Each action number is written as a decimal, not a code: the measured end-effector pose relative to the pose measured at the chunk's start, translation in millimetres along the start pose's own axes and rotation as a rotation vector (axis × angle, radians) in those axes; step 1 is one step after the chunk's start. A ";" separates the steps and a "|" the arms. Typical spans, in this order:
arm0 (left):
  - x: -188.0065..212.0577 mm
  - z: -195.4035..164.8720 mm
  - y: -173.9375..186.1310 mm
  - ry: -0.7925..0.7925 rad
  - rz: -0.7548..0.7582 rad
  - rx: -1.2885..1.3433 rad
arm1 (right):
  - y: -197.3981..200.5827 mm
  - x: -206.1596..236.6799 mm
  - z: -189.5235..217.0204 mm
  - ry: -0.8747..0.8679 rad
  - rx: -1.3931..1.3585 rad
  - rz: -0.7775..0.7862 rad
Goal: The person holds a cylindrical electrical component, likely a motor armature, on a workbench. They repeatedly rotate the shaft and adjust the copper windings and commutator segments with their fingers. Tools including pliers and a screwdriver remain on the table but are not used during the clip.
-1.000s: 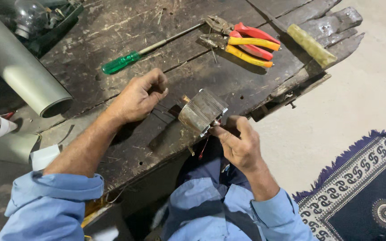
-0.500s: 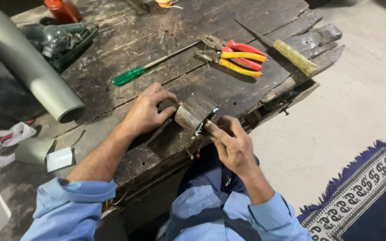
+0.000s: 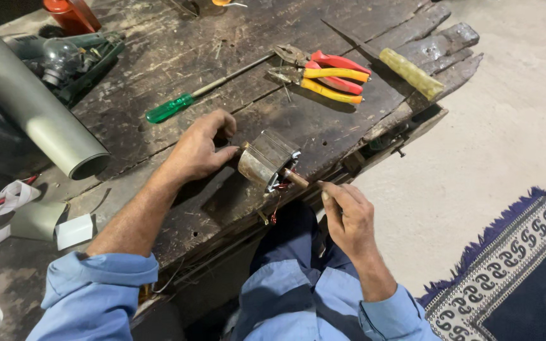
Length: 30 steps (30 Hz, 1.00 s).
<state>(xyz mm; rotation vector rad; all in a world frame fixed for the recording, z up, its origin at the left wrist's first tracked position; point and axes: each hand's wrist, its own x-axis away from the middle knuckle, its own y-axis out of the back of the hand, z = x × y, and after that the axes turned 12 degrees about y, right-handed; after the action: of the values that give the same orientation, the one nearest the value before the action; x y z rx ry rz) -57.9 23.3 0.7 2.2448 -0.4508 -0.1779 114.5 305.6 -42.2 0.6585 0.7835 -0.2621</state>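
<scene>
Sleeves: blue cuffs are framing the bottom of the view, your forearms reaching up over the worn wooden workbench (image 3: 159, 69).
Right hand: your right hand (image 3: 349, 215) is closing around a thin wooden stick (image 3: 298, 180), fingers curled tight on it, its tip entering the open end of the metal motor stator (image 3: 266, 161).
Left hand: your left hand (image 3: 200, 148) is bracing the stator from the other side, thumb and fingertips pressing against its casing, fingers loosely bent.
Stator: it is lying on its side near the bench's front edge, between your two hands, thin red wires (image 3: 274, 215) hanging from it over the edge.
Beyond your hands: a green-handled screwdriver (image 3: 169, 108) is lying at a slant, and further right red-and-yellow pliers (image 3: 323, 74) are resting beside a yellow-handled tool (image 3: 412, 72) near the splintered corner.
Left side: a grey pipe (image 3: 30, 107) is stretching along the bench, with white tape and scraps (image 3: 7, 202) below it.
Far edge: a dark green power tool (image 3: 64, 57) is sitting beside an orange-red container (image 3: 71, 12).
Floor: a patterned blue rug (image 3: 513, 271) is lying at lower right.
</scene>
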 end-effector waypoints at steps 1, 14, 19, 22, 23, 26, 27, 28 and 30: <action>0.4 1.8 -0.2 -0.054 -0.005 -0.035 | 0.0 1.3 -0.5 -0.013 -0.001 -0.012; 1.7 -10.6 -1.5 -0.234 -0.049 -0.090 | -4.6 -13.3 -5.8 0.035 -0.081 -0.029; -5.3 -11.9 -4.0 -0.076 0.040 -0.148 | -9.7 6.0 -11.6 -0.077 -0.092 0.051; -5.9 -9.1 -7.2 -0.119 0.010 -0.176 | -7.9 25.2 -23.3 -0.094 -0.085 0.027; -6.1 -7.9 -8.5 -0.138 -0.008 -0.187 | -6.0 32.1 -29.0 -0.094 -0.078 0.010; -5.0 -7.1 -16.0 -0.159 -0.042 -0.267 | 10.5 53.4 -46.5 -0.133 -0.076 0.011; -2.5 -6.8 -18.1 -0.144 -0.051 -0.241 | 18.0 60.7 -50.7 -0.159 -0.080 0.042; 0.1 -7.2 -20.9 -0.129 -0.058 -0.216 | 25.0 66.8 -53.9 -0.187 -0.082 0.072; 4.7 -8.6 -23.3 -0.110 -0.070 -0.178 | 29.6 71.2 -57.4 -0.229 -0.085 0.113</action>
<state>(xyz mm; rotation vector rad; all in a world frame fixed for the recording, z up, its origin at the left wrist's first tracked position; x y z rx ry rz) -45.1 41.5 -11.2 2.0835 -0.3984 -0.3652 144.3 366.3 -110.5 0.5787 0.5331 -0.1958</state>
